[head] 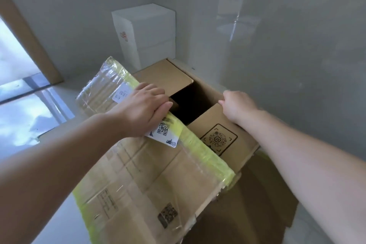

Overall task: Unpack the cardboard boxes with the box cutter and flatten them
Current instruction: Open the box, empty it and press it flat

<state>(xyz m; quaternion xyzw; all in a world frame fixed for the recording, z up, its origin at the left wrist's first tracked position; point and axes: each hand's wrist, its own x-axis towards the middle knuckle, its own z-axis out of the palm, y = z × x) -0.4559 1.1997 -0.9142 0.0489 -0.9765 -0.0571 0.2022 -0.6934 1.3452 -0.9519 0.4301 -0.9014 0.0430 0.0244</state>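
Note:
A large brown cardboard box (217, 123) stands in front of me against the wall with its top partly open and a dark gap in the middle. My left hand (144, 105) grips the edge of the big left flap (142, 174), which carries clear tape, yellow tape and a white shipping label. My right hand (235, 105) holds the far edge of the inner right flap, printed with a QR code (217, 138). A second inner flap (166, 77) lies flat at the back. No box cutter is in view.
Two stacked white boxes (146, 35) stand in the corner behind the cardboard box. A grey wall (287, 45) runs close along the right side. A glossy pale floor (29, 115) lies to the left, with a brown door frame (25, 37) beyond. Flat brown cardboard (257, 214) lies at the lower right.

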